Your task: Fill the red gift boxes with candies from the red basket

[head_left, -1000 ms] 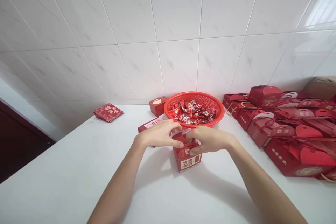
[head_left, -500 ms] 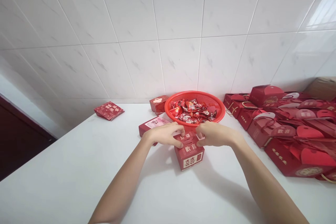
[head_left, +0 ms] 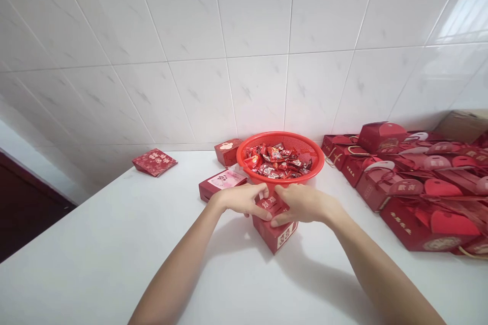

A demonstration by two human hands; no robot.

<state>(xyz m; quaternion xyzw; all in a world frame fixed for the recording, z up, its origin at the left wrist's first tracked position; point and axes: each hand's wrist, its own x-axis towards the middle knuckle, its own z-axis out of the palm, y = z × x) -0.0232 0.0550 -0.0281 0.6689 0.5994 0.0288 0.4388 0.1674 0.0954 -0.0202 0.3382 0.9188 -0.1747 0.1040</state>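
A small red gift box (head_left: pixel 268 234) with gold and white Chinese characters stands on the white table in front of me, one corner turned my way. My left hand (head_left: pixel 241 200) grips its top from the left, thumb on the near part of the lid and fingers at the far side. From the right, my right hand (head_left: pixel 305 203) holds the same box, its thumb pressed on the lid close to the left thumb. Just behind it sits a red plastic colander (head_left: pixel 244 171) filled with wrapped candies (head_left: pixel 277 157). The fingertips at the far side are partly hidden.
Left of the colander lie a red box with a pink panel (head_left: pixel 224 179) and a small red box (head_left: pixel 227 152). A flat red packet (head_left: pixel 155 161) rests farther left. Many red gift boxes (head_left: pixel 412 223) crowd the right side. A tiled wall (head_left: pixel 259 91) backs the white table (head_left: pixel 152 244).
The gift box has turned so a corner points toward me. My right hand has shifted, bringing its thumb across the lid toward the left thumb. The view has moved slightly.
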